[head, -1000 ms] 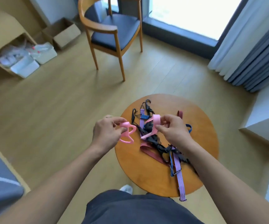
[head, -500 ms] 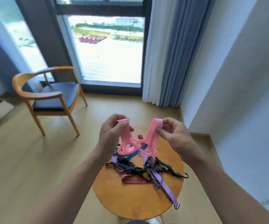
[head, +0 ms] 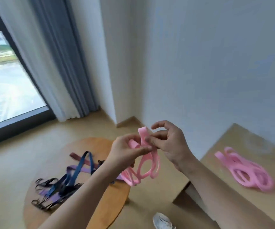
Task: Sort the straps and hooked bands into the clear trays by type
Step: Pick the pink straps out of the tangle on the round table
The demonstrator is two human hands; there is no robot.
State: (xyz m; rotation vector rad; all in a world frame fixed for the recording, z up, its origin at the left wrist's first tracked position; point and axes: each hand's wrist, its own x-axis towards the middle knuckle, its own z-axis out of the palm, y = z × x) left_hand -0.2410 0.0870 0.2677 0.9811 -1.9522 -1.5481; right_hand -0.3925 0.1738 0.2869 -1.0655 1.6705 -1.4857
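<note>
- White shoe: bottom edge of the frame, right of centre, on the floor.
- Pink strap: flat, wide, matte band formed into several connected loops. It is held in the air at frame centre, above the right edge of the round table. The loops hang below both hands; one folded end stands up between them.
- Left hand: thumb and forefinger are closed in a pinch on a curled end of the pink strap. The other fingers are curled beneath it.
- Right hand: thumb and middle fingers pinch the upright fold from the right side. The forefinger arches above it, apparently clear of the band; motion blur prevents confirmation.
- Tangle on the table, lower left: black hooked bands, a dark blue strap, a purple strap and a maroon strap, overlapping one another.
- Pile of pink straps: right of the frame, lying on a separate wooden surface against the wall.
- Grey and white curtains: upper left, beside the window.
</note>
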